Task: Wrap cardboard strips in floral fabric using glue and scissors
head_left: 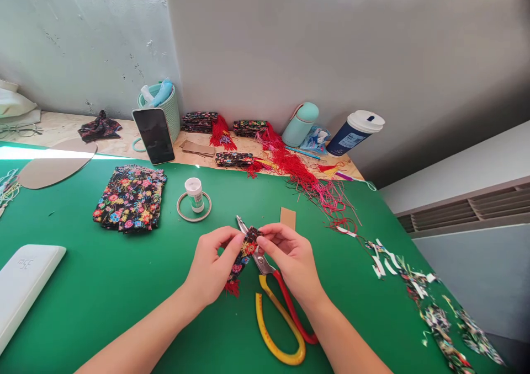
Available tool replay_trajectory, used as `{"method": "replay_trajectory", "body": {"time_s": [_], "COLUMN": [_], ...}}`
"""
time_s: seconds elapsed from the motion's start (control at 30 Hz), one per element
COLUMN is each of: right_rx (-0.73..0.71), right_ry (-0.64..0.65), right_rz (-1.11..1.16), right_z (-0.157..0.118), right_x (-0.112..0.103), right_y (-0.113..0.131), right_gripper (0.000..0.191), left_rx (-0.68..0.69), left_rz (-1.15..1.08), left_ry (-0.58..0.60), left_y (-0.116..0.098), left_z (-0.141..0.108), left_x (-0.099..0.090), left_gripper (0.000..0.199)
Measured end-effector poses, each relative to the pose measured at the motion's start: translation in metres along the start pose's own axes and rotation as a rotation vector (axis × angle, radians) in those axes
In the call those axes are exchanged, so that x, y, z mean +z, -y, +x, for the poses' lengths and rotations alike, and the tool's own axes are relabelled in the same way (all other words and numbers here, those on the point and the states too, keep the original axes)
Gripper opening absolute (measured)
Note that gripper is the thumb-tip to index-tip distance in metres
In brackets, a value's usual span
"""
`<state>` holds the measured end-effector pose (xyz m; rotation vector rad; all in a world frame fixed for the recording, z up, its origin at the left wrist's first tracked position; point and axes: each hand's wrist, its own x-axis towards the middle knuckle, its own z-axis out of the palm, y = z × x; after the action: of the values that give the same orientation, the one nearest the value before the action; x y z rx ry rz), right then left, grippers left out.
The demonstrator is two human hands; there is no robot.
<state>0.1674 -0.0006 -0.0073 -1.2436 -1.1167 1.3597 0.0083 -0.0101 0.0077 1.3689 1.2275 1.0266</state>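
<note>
Between my two hands is a narrow strip of black floral fabric (249, 245) with a red tassel (232, 288) at its lower end. My left hand (215, 261) grips the strip along its left side, thumb on top. With thumb and fingertips, my right hand (290, 252) pinches the strip's upper end. Directly beneath lies a pair of scissors (285, 319) with one yellow and one red handle, blades pointing away from me and partly covered by the strip and hands. A small tan card piece (288, 217) lies just beyond my right hand.
Folded floral fabric (131, 198) lies left, near a small white jar (194, 193) by a ring. A phone (153, 135) leans on a basket (169, 109). Behind are tasselled bundles (234, 159), red threads (306, 178), a flask (300, 126) and a cup (351, 134). Scraps (439, 319) lie right.
</note>
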Motion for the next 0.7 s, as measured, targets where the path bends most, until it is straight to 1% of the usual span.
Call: {"method": "replay_trajectory", "body": {"time_s": [0.1,0.23,0.3,0.4,0.53,0.6,0.7], "right_rx": [0.011,0.029,0.033,0.029,-0.002,-0.015,-0.024], "right_ry": [0.017,0.029,0.031,0.013,0.012,0.022,0.039], "right_rz": [0.013,0.019,0.021,0.034,0.062,0.095,0.162], "right_z": [-0.0013,-0.0035,-0.0039,-0.0036,-0.0021,-0.0015,-0.0012], "right_x": [0.0014,0.0044,0.0051,0.0051,0.0049,0.005,0.0049], "right_y": [0.0005,0.0003,0.0002,0.0009,0.0029,0.0031,0.0012], "right_gripper": [0.022,0.021,0.021,0.019,0.019,0.019,0.017], "left_rx": [0.017,0.107,0.082,-0.042,-0.226,-0.324,-0.398], "left_rz": [0.058,0.212,0.202,0.028,-0.367,-0.554,-0.77], "left_ry": [-0.019,-0.07,-0.077,-0.022,0.093,0.145,0.147], "left_y": [0.0007,0.0024,0.0033,0.0041,0.0016,-0.0015,-0.0053], "left_z": [-0.0003,-0.0017,-0.0017,0.0003,0.0037,0.0039,0.0022], "left_x": [0.0002,0.0011,0.0013,0.0006,-0.0018,-0.0021,-0.0006], "left_gripper": [0.025,0.024,0.024,0.028,0.038,0.034,0.027]}}
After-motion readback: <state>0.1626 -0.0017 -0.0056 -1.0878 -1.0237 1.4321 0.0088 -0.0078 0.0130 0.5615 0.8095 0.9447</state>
